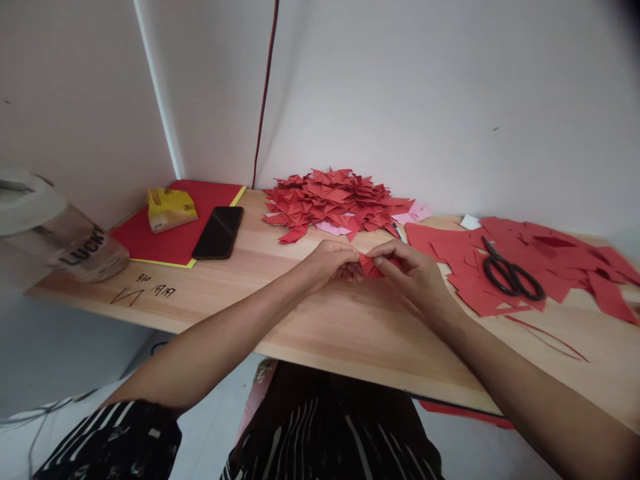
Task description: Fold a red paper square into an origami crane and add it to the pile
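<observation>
The right hand pinches a small red paper piece between thumb and forefinger, the thumb lying on its near face. The left hand meets the piece's left edge with fingers curled and drawn together; it seems to grip there too, though its exact contact is partly hidden. The piece is between the two hands, above the middle of the wooden table, and appears part-folded; which fold it has reached is too small to tell.

Just beyond the hands, against the wall, lies a heap of folded red pieces with pointed corners, a few pink ones among them. These look like finished work, and a good deal of it.

To the right, loose flat red sheets overlap, with black-handled scissors resting on top and thin red strips near their front edge. These sheets look unfolded, so plenty of paper seems left, while the held piece is the one unfinished in hand.
</observation>
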Tool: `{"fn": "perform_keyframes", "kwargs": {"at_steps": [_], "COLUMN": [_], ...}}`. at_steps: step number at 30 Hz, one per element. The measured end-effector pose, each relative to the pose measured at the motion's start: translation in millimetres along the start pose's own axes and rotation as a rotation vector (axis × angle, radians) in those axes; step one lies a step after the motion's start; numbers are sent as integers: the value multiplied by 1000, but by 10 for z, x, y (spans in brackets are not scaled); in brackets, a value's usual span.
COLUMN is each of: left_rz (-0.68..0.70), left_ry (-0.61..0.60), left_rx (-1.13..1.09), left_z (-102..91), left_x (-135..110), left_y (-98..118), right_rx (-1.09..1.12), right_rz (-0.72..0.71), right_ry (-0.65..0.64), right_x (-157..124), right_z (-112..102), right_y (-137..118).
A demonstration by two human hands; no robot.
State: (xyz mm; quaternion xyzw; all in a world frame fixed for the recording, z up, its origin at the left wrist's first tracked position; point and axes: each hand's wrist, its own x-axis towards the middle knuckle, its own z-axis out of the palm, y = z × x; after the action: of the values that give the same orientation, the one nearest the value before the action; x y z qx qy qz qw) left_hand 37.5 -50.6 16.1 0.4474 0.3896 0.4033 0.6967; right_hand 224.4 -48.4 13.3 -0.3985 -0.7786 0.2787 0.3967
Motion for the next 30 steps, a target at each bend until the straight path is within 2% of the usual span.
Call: {"fn": "perform_keyframes", "kwargs": {"at_steps": [8, 12, 17, 20, 24, 30], "left_rz": [5, 21, 222, 337, 364, 361], "left_ry": [10, 19, 53, 79, 145, 151], "left_rx": [27, 112, 368, 544, 648, 605], "left_z": [7, -3, -23, -27, -18, 4], "left_x": [-1, -6, -29, -52, -73, -65], "left_y": [8, -1, -6, -6, -7, -8], "right_rx": [-20, -38, 51, 30, -48, 1], "right_rz": [-3, 47, 142, 167, 157, 188], "right_ry": [-9, -23, -31, -55, -66, -91], "right_x": [-4, 4, 19, 34, 49, 42], "right_z": [-2, -1, 16, 25, 27, 28], "right_y": [-44, -47, -58, -81, -100, -65]}}
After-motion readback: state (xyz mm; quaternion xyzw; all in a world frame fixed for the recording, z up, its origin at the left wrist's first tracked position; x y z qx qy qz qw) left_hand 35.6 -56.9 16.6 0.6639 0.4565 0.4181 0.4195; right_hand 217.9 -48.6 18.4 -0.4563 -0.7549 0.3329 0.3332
